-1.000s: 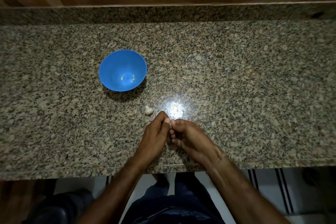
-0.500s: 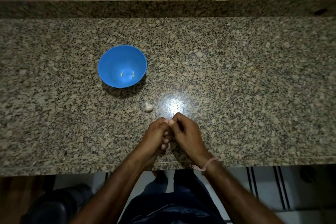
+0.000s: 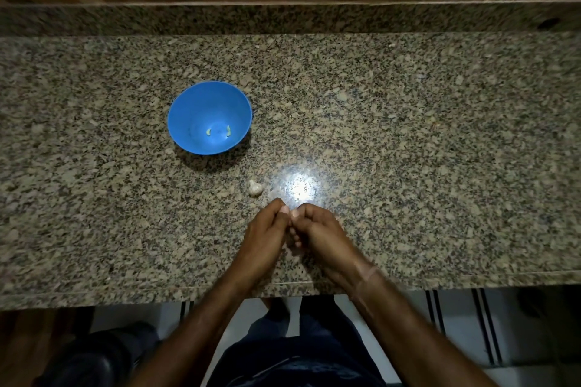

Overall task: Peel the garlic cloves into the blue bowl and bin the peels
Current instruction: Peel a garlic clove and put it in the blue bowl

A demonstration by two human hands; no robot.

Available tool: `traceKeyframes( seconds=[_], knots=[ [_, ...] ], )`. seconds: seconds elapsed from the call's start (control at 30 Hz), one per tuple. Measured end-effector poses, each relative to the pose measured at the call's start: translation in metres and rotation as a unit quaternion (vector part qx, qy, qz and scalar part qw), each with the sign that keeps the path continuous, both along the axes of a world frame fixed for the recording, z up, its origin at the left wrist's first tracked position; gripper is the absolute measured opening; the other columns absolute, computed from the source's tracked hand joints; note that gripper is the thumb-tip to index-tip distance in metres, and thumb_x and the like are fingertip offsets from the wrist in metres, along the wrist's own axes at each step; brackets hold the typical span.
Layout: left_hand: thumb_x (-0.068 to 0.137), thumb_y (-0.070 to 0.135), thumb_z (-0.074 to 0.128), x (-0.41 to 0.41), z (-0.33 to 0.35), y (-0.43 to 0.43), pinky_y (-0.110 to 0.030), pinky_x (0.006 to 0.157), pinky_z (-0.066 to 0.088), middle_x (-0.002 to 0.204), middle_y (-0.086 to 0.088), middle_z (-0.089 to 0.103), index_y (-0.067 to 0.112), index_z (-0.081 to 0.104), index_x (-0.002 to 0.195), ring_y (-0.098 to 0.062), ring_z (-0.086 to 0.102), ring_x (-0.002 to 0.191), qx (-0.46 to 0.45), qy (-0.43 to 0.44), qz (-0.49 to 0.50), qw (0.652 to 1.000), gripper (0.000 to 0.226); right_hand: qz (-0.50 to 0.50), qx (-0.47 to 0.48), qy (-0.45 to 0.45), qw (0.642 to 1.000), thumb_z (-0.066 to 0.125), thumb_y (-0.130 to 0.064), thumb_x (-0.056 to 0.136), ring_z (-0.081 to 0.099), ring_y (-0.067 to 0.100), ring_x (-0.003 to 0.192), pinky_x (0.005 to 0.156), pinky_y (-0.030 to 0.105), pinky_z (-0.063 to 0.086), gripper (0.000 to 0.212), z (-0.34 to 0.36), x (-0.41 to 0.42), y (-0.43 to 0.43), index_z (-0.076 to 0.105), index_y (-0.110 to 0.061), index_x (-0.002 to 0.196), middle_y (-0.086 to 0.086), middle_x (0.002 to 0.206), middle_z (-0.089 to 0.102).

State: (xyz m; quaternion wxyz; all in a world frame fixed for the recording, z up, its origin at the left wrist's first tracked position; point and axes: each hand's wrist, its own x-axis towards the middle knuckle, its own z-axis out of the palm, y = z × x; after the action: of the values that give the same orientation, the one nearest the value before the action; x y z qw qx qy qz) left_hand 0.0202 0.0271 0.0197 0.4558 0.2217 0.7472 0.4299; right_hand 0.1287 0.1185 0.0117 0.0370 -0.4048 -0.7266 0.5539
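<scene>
- Hands meet thumb to thumb over the near edge of the counter (image 3: 408, 151): left hand (image 3: 264, 239) and right hand (image 3: 320, 232), fingers curled inward. Anything pinched between them is hidden, so we cannot tell what they grip, if anything.
- We judge a clove is being worked there, close to the body with both thumbnails on it.
- Unpeeled garlic piece (image 3: 255, 188) lies just beyond the fingertips, handy as next stock.
- Blue bowl (image 3: 201, 110) stands farther left, holding two peeled cloves (image 3: 208, 132), probably to keep them clear of peel.
- No bin in view.
</scene>
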Motion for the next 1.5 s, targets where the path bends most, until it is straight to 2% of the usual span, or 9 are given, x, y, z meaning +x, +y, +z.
traceKeyframes(
  seconds=[0.1,0.23,0.4,0.57,0.77,0.93,1.2,1.4,1.5],
  knots=[
    [0.109,0.028,0.039,0.001,0.003,0.004,-0.028,0.046,0.025,0.063,0.002,0.040,0.015,0.043,0.082,-0.012,0.034,0.049,-0.043,-0.183,0.050,0.981,0.030,-0.079,-0.075,0.031,0.994,0.061,-0.016,0.104,0.058,0.002,0.063,0.059,0.018,0.044,0.023,-0.004,-0.002,-0.005,0.060,-0.014,0.081,-0.011,0.067,0.061],
    [0.110,0.024,0.042,0.011,0.001,0.003,-0.019,0.054,0.038,0.071,0.002,0.054,0.006,0.053,0.088,-0.001,0.046,0.057,-0.046,0.046,0.015,0.998,0.030,-0.125,-0.271,0.007,0.955,0.053,-0.012,0.105,0.046,0.013,0.055,0.053,0.028,0.036,0.028,0.002,-0.005,-0.006,0.056,-0.012,0.077,0.001,0.063,0.054],
    [0.107,0.021,0.043,0.016,-0.009,0.009,-0.024,0.045,0.027,0.057,0.001,0.043,0.015,0.050,0.075,-0.012,0.036,0.046,-0.099,-0.117,0.071,0.986,0.033,-0.098,-0.034,-0.084,0.991,0.056,-0.022,0.106,0.048,0.010,0.056,0.055,0.028,0.038,0.039,-0.008,-0.002,-0.013,0.056,-0.018,0.067,-0.004,0.061,0.055],
    [0.107,0.020,0.045,0.021,-0.011,0.010,-0.016,0.049,0.036,0.066,0.006,0.057,0.016,0.053,0.077,0.001,0.049,0.054,-0.077,0.084,0.007,0.993,0.032,-0.219,-0.301,-0.024,0.928,0.058,-0.022,0.104,0.045,0.016,0.046,0.047,0.026,0.035,0.040,-0.005,-0.002,-0.009,0.061,-0.013,0.065,0.003,0.055,0.053],
    [0.105,0.026,0.051,0.017,-0.023,0.009,-0.027,0.049,0.029,0.051,0.003,0.047,0.015,0.054,0.068,-0.014,0.039,0.048,-0.102,-0.069,0.077,0.989,0.040,-0.089,-0.002,-0.061,0.994,0.061,-0.030,0.105,0.053,0.009,0.054,0.054,0.027,0.042,0.041,-0.014,0.004,-0.014,0.059,-0.017,0.066,0.000,0.061,0.063],
    [0.109,0.033,0.048,0.019,-0.017,0.004,-0.019,0.051,0.040,0.070,0.005,0.062,0.021,0.051,0.080,-0.006,0.052,0.060,-0.046,0.114,0.011,0.992,0.031,-0.227,-0.307,-0.008,0.924,0.064,-0.031,0.104,0.047,0.014,0.044,0.048,0.025,0.036,0.045,-0.007,-0.002,-0.008,0.064,-0.012,0.063,0.006,0.055,0.058],
    [0.104,0.018,0.038,0.007,-0.015,0.017,-0.020,0.042,0.022,0.053,0.005,0.034,0.021,0.043,0.066,-0.008,0.028,0.042,-0.141,-0.208,0.039,0.967,0.038,-0.023,0.114,-0.036,0.993,0.059,-0.025,0.105,0.044,0.002,0.053,0.050,0.018,0.033,0.032,-0.022,0.006,-0.002,0.052,-0.020,0.075,-0.009,0.060,0.052],
    [0.108,0.020,0.041,0.016,-0.013,0.010,-0.028,0.054,0.039,0.072,-0.006,0.061,0.010,0.053,0.085,-0.012,0.051,0.060,-0.082,0.074,-0.018,0.994,0.028,-0.174,-0.333,-0.015,0.927,0.050,-0.017,0.105,0.040,0.013,0.047,0.048,0.026,0.030,0.037,-0.010,0.002,0.002,0.058,-0.014,0.069,-0.001,0.054,0.048],
    [0.107,0.022,0.040,0.011,-0.016,0.013,-0.026,0.047,0.027,0.054,0.001,0.046,0.014,0.049,0.072,-0.012,0.036,0.045,-0.097,-0.139,0.053,0.984,0.037,-0.082,-0.051,-0.038,0.995,0.057,-0.023,0.106,0.048,0.010,0.055,0.053,0.033,0.039,0.035,-0.019,0.007,-0.003,0.057,-0.014,0.072,-0.002,0.061,0.057]
  ],
)
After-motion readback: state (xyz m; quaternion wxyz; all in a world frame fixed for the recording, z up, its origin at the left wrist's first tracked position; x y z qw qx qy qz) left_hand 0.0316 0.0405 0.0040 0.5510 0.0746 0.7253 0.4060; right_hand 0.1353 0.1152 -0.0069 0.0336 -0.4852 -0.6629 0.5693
